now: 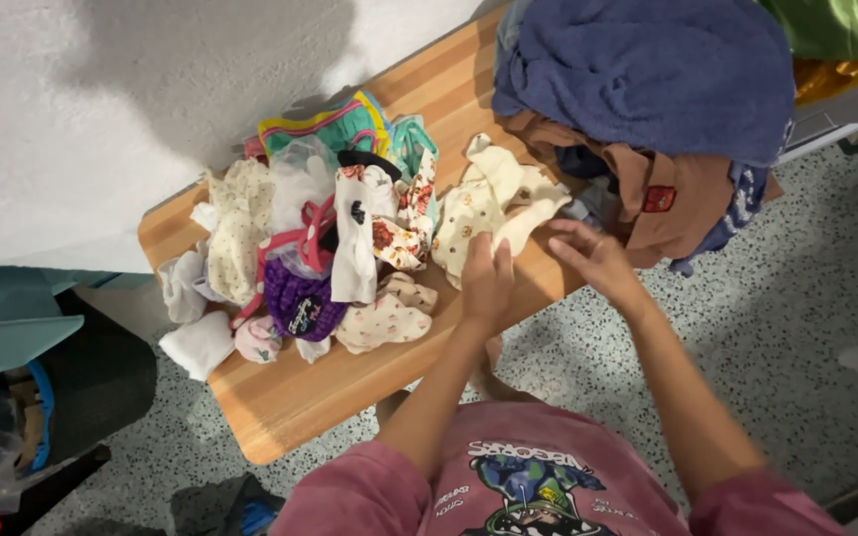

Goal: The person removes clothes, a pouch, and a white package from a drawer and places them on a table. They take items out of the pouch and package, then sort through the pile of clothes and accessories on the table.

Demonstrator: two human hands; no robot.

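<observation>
On speckled floor (806, 298), wooden bench (290, 397) bears clothes (340, 248).

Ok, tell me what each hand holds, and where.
Left hand presses the cream patterned garment at its lower edge; right hand touches its right side. Firm grasp cannot be told.

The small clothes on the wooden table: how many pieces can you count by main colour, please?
The heap overlaps, so this counts only pieces that are clearly separate.
Cream small garment with tiny prints, under both hands: 1
Purple knitted piece: 1
Plain white small pieces at the table's left edge: 2
Striped multicolour cloth: 1
Total: 5
</observation>
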